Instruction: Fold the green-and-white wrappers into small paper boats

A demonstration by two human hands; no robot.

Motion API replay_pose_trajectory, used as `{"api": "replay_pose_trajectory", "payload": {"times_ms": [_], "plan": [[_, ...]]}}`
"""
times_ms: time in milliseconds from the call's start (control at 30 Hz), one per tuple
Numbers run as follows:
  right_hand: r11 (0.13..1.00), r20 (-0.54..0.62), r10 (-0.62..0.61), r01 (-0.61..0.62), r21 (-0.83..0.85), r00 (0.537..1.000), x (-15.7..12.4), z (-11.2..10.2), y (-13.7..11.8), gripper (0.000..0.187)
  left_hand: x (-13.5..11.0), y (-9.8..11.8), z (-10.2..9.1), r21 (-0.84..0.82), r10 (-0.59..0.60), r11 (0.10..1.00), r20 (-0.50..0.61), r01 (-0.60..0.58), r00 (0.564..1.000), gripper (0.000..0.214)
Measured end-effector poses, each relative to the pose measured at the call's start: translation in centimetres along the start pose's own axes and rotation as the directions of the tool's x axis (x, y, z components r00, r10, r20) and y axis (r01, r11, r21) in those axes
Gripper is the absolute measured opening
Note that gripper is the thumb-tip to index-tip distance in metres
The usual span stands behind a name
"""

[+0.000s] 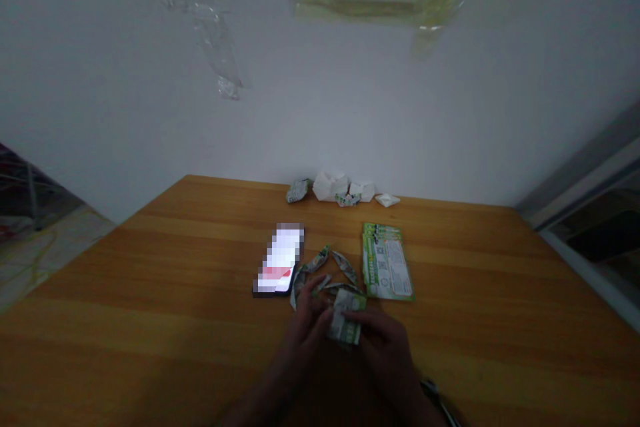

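Observation:
Between my two hands is a small folded sheet of green-and-white printed paper (345, 320). My left hand (309, 320) grips its left edge with thumb and fingers. On the right side, the thumb and fingers of my right hand (383, 335) press on the same paper. Just beyond the hands lie several narrow folded paper strips (345, 268) of similar print, loosely grouped on the table. A stack of flat green-and-white printed leaflets (387, 267) rests to their right, slightly fanned at the far end. My fingertips are dim and partly hidden.
A phone (280, 259) with a lit, blurred screen lies left of the strips. Along the back edge of the wooden table (200, 247) stand white folded papers (330, 187), a crumpled printed paper (299, 191) and a small paper boat (387, 200). Behind rises a wall (320, 100) with tape.

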State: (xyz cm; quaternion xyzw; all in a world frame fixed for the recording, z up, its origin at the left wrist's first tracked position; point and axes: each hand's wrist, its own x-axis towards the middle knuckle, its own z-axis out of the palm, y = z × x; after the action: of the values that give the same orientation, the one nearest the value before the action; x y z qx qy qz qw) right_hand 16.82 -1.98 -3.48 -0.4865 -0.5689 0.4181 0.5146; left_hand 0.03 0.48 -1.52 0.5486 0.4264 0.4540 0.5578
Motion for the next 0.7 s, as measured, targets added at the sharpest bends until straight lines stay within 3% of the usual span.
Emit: {"api": "replay_pose_trajectory", "payload": {"times_ms": [100, 200, 267, 333, 467, 600, 700], "plan": [[0.999, -0.174, 0.001, -0.007, -0.035, 0.985, -0.2, 0.0, -0.1, 0.029, -0.3, -0.2, 0.1, 0.076, 0.074, 0.994, 0.084, -0.08, 0.994, 0.047], [0.993, -0.173, -0.085, 0.07, -0.095, 0.981, -0.2, -0.1, -0.6, 0.034, -0.3, -0.1, -0.2, 0.226, 0.151, 0.962, 0.018, -0.151, 0.988, 0.018], [0.983, -0.158, -0.153, 0.133, -0.126, 0.976, 0.2, -0.5, -1.0, 0.037, -0.1, 0.3, -0.5, 0.24, 0.167, 0.957, -0.001, -0.162, 0.986, 0.013], [0.978, -0.098, -0.195, 0.185, -0.099, 0.976, 0.8, -1.2, -1.2, 0.039, 0.2, 0.9, -0.8, 0.205, 0.116, 0.971, 0.057, -0.125, 0.992, 0.01], [0.997, 0.111, -0.069, 0.073, -0.035, 0.991, 1.8, -2.6, -1.0, 0.022, 0.6, 1.7, -0.8, 0.154, -0.011, 0.988, 0.097, -0.004, 0.995, 0.007], [0.996, 0.02, 0.05, -0.051, 0.071, 0.999, 1.8, -2.3, -0.6, 0.005, 0.6, 1.5, -0.4, -0.002, -0.148, 0.989, -0.004, 0.148, 0.989, 0.02], [0.992, -0.047, 0.088, -0.084, 0.096, 0.995, 1.3, -1.6, -0.7, 0.002, 0.5, 1.0, -0.2, -0.108, -0.24, 0.966, -0.041, 0.234, 0.97, 0.027]]}}
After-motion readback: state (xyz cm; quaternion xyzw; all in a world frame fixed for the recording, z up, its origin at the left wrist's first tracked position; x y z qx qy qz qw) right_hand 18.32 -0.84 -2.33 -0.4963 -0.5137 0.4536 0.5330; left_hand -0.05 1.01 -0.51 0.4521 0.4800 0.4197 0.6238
